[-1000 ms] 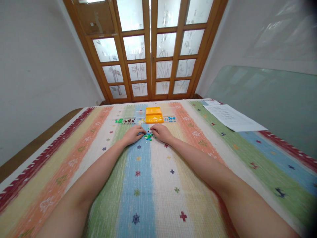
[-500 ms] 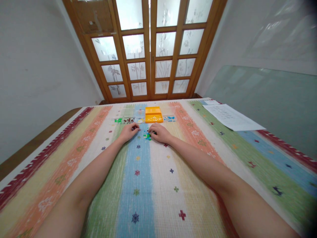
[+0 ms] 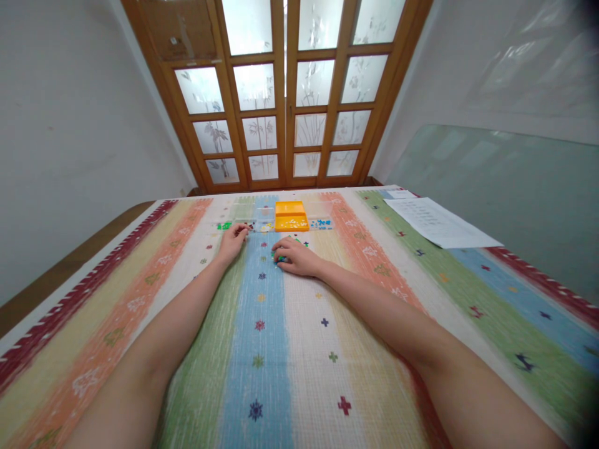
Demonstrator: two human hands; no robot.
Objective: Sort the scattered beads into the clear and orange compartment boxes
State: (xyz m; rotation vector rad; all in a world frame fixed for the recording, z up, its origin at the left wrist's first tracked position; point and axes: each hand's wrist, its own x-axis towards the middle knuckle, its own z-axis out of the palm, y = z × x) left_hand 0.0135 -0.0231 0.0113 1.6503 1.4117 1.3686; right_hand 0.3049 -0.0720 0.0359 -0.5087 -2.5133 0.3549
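My left hand [image 3: 233, 241] reaches toward the small clear boxes [image 3: 243, 226] holding green and dark red bits, its fingertips pinched at the box with dark pieces; what they hold is too small to see. My right hand [image 3: 294, 254] rests on a little pile of loose coloured pieces [image 3: 279, 256], fingers curled over it, covering most of them. An orange tray [image 3: 291, 216] with small pale bits stands just beyond both hands, and a clear box of blue pieces [image 3: 321, 223] sits to its right.
A striped, multicoloured cloth [image 3: 281, 349] covers the table. A printed paper sheet [image 3: 435, 221] lies at the far right. A glass panel [image 3: 505, 187] leans along the right wall. Wooden glazed doors [image 3: 285, 93] stand behind the table.
My left hand has left the pile of pieces and moved forward and left to the clear boxes. My right hand has slid slightly left over the pile.
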